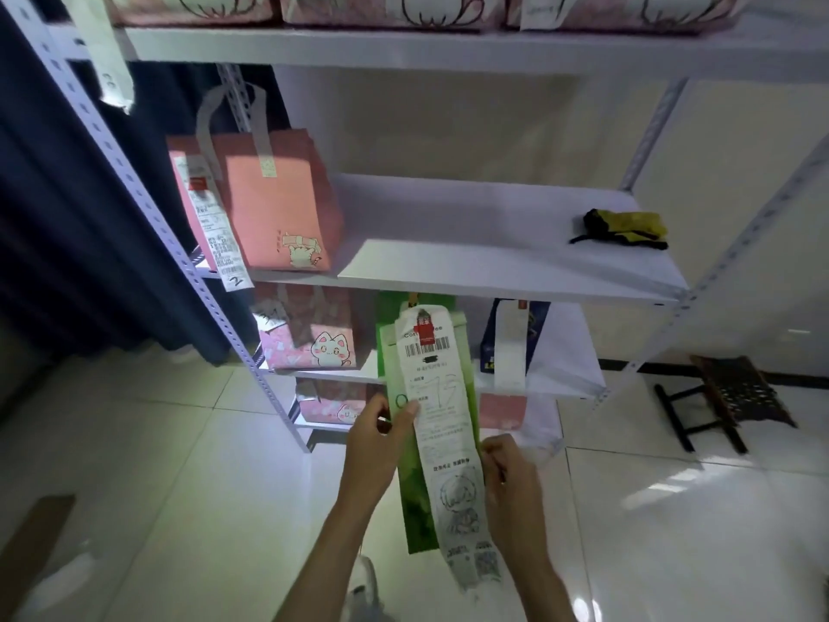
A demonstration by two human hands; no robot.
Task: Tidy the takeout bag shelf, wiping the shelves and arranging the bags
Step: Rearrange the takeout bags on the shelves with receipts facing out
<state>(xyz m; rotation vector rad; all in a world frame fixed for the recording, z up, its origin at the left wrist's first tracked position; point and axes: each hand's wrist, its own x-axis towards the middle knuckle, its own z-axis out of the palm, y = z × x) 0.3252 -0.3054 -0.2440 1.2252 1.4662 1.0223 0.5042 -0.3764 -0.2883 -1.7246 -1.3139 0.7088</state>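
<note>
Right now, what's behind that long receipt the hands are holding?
A green bag lies behind the receipt, gripped by the left hand and the right hand at its edges. The receipt covers the middle of the bag's front, so any print there is hidden.

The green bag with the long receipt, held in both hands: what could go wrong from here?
1. The receipt hangs loose past the bottom of the green bag; the left hand and right hand grip at its edges, so a pull may tear it.
2. The cloth lies on the middle shelf; a bag set there may cover it.
3. The floor looks glossy; possibly slippery.
</note>
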